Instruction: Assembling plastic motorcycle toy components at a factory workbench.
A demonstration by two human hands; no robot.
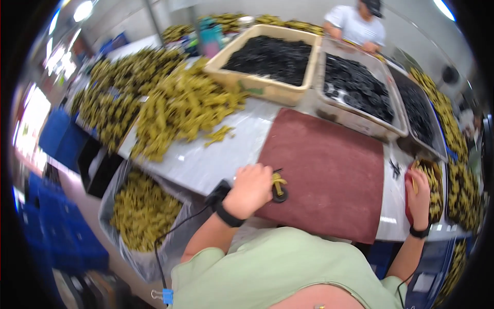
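Observation:
At the left edge of a dark red mat (324,170), my left hand (252,188) has its fingers curled closed. They grip a small olive-yellow piece (279,181) resting against a black round disc (279,193); a thin black tip sticks out just above. Over on the right, my right hand (419,193) is bent over the side of a red box (410,203) filled with olive-yellow pieces (434,180). Its fingers are drawn together, and one such piece shows by the fingertips. My fingers hide part of the grip in both hands.
Loose olive-yellow pieces (190,103) are heaped at left, with a lined bin (105,206) of more below. Behind the mat stand a cream tub (257,90) and a clear tub (355,119) of black parts. Small black parts (394,169) lie beside the box. Another person (360,26) works at the back.

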